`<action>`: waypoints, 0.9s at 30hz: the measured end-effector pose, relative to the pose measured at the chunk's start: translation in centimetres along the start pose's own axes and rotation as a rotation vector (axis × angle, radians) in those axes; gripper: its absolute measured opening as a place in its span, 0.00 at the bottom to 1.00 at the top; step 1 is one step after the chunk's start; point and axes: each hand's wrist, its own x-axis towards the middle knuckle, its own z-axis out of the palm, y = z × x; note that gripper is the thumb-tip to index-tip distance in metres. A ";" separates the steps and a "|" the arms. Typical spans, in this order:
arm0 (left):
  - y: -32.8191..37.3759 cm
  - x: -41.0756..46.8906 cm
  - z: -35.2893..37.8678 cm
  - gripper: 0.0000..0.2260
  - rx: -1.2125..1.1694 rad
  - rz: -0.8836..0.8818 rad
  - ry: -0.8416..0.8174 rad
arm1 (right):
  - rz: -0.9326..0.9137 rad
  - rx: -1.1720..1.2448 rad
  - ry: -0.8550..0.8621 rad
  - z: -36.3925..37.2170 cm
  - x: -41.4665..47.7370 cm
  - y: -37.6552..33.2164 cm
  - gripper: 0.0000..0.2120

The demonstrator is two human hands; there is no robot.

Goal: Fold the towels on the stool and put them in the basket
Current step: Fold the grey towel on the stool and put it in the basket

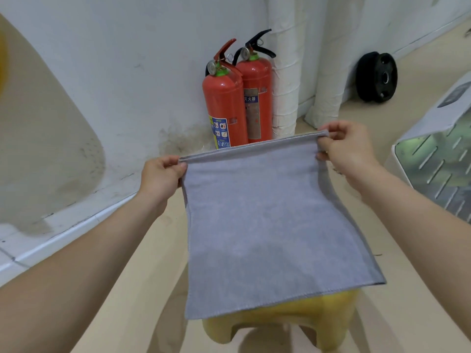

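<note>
Head view, nearest first. Bare forearms in from both lower corners, ending in the left grip (161,178) and the right grip (349,151), both raised and set apart by the width of the cloth. Left grip closed on the upper left corner of a grey towel (267,225), thumb and curled fingers pinching the hem. Right grip closed likewise on the upper right corner, hem bunched between thumb and forefinger, a little higher and farther out than the left. Between the two grips, top edge pulled straight, two layers showing along it. Below them, towel hanging flat and wide.

Directly beneath the grips, a yellow stool (305,317), seat mostly hidden behind the towel's lower hem, only front rim and legs showing. Cannot tell whether the hem touches it.

Out to the side of the right grip, a white slotted basket (433,171) on the floor (420,276), well apart from the towel, with a pale printed sheet (438,110) lying over its far side.

Beyond the grips, bases cut off by the top hem, a red-handled extinguisher (224,105) and a black-handled extinguisher (257,98), side by side against the white wall (127,72). Just beside those, behind the right grip, white wrapped pipes (285,93). Farther off past the right grip, a black weight plate (377,77) leaning on the wall. Beyond the left grip, stained wall and pale skirting (63,233).
</note>
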 end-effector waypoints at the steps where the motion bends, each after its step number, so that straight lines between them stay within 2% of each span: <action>1: 0.2 -0.1 0.1 0.05 0.018 0.016 0.009 | 0.018 -0.009 -0.001 -0.3 -0.1 0.1 0.11; 4: 0.8 -1.0 0.2 0.07 0.064 0.068 0.039 | 0.117 0.064 -0.046 -1.3 -0.4 0.7 0.10; 7: 2.5 -1.7 -0.4 0.04 0.021 0.095 0.023 | 0.102 0.278 -0.099 -2.5 -0.9 -0.8 0.12; 10: 4.6 -3.0 -1.2 0.04 -0.091 0.100 -0.063 | 0.067 0.321 -0.213 -5.3 -1.8 -2.6 0.12; 13: 5.9 -5.1 -2.8 0.07 -0.101 0.110 -0.211 | 0.105 0.208 -0.509 -9.3 -3.1 -3.1 0.14; 15: 6.1 -6.7 -3.9 0.15 -0.034 0.095 -0.380 | 0.183 0.092 -0.703 -11.7 -4.0 -2.8 0.10; 17: 5.7 -7.9 -4.7 0.26 0.084 0.054 -0.554 | 0.232 -0.052 -0.801 -13.1 -4.9 -1.8 0.11; 19: 5.0 -8.8 -4.9 0.30 0.238 0.038 -0.720 | 0.247 -0.159 -0.825 -13.6 -6.0 -0.6 0.07; 22: 4.2 -9.4 -5.0 0.23 0.461 0.061 -0.823 | 0.177 -0.367 -0.859 -13.6 -6.8 0.4 0.13; 24: 4.1 -9.8 -5.1 0.17 0.546 0.080 -0.840 | 0.113 -0.534 -0.910 -13.2 -7.4 0.2 0.11; 27: 4.0 -10.6 -5.3 0.14 0.663 0.141 -0.874 | 0.066 -0.745 -0.951 -12.2 -8.4 -0.3 0.11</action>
